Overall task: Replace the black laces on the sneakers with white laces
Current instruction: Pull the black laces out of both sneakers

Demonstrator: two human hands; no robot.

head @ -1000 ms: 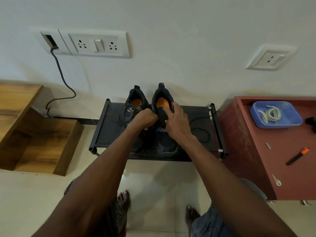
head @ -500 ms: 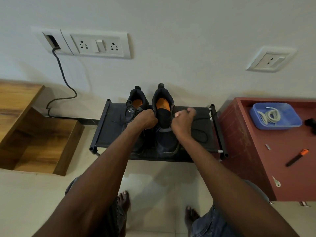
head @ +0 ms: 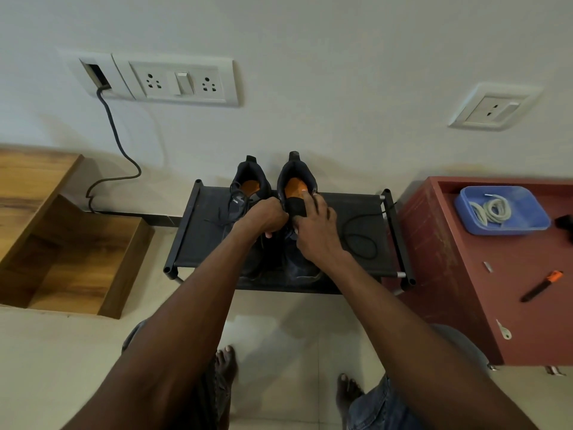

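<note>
Side by side on a low black shoe rack (head: 214,231) stand two dark sneakers, heels to the wall, orange insoles showing. On the left sneaker (head: 245,193) the black lace is threaded; the right sneaker (head: 296,187) has its tongue pulled up. The left hand (head: 263,217) curls round that shoe's near edge, fingers tucked. The right hand (head: 316,228) lies over the tongue, fingers bent onto it — what it pinches, if anything, I cannot tell. A loose black lace (head: 359,240) coils on the rack just beside the right hand. White laces (head: 491,211) lie bundled in a blue tray (head: 533,223) on the red tabletop (head: 465,305).
</note>
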